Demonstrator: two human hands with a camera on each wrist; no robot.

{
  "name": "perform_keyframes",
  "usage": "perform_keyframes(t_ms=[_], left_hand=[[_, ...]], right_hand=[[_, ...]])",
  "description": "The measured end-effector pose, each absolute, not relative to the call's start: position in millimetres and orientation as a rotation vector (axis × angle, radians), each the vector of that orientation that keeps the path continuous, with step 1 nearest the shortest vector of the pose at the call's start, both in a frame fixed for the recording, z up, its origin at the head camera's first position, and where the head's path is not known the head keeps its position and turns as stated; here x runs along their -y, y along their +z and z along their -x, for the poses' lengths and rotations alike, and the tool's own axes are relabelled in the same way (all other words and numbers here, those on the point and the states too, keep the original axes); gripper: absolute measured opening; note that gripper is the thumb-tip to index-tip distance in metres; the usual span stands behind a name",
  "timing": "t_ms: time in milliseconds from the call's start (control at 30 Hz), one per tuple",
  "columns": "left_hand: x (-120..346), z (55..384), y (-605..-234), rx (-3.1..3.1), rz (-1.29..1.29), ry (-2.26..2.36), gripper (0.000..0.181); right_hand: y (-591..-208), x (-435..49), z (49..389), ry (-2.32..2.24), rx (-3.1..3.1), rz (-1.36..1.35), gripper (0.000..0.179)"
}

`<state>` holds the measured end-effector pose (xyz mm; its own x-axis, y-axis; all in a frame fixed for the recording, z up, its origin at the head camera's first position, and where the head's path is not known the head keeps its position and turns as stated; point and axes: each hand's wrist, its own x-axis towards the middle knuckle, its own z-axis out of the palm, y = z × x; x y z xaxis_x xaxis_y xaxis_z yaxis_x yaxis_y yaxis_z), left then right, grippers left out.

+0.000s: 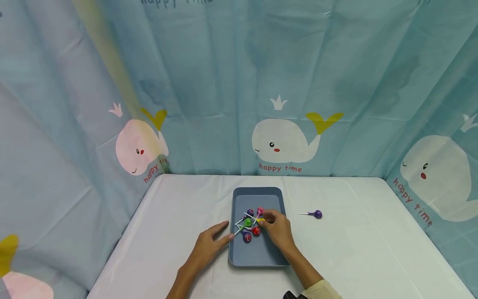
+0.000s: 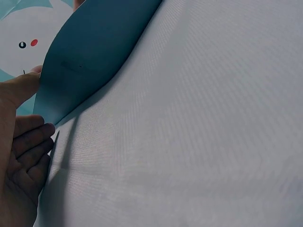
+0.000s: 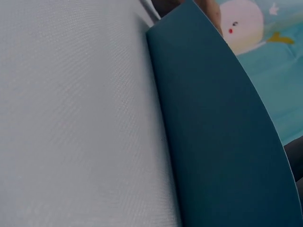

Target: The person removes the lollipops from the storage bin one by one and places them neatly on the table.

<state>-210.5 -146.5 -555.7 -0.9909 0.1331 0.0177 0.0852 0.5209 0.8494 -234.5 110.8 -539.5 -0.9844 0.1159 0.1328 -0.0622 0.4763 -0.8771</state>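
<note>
A blue-grey tray (image 1: pixel 259 255) holds several lollipops in a loose cluster. Among them are a green lollipop (image 1: pixel 248 223), a red lollipop (image 1: pixel 256 231), a pink lollipop (image 1: pixel 260 210) and two purple ones. My right hand (image 1: pixel 278 229) reaches over the tray's right side and pinches the yellow lollipop (image 1: pixel 260 220) by its head, which the fingertips partly cover. At the left rim is my left hand (image 1: pixel 209 245), its thumb tip right at the edge beside the green lollipop's stick. The other fingers of the left hand (image 2: pixel 28 156) lie relaxed outside the tray wall (image 2: pixel 94 52).
To the right of the tray, a purple lollipop (image 1: pixel 318 214) lies on the white tablecloth (image 1: pixel 354 249), its stick pointing left. A blue curtain (image 1: pixel 224 83) with printed whales hangs behind the table and along both sides. The tray's outer wall (image 3: pixel 218 118) fills much of the right wrist view.
</note>
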Motion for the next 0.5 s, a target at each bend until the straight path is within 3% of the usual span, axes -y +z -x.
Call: perform_keyframes(t_ms=[500], left_hand=[[146.0,210.1,-556.2,-2.697,-0.204,1.517,0.068]], right_hand=[[-537.8,-109.0,233.2,1.458,2.598,0.04,0.023]])
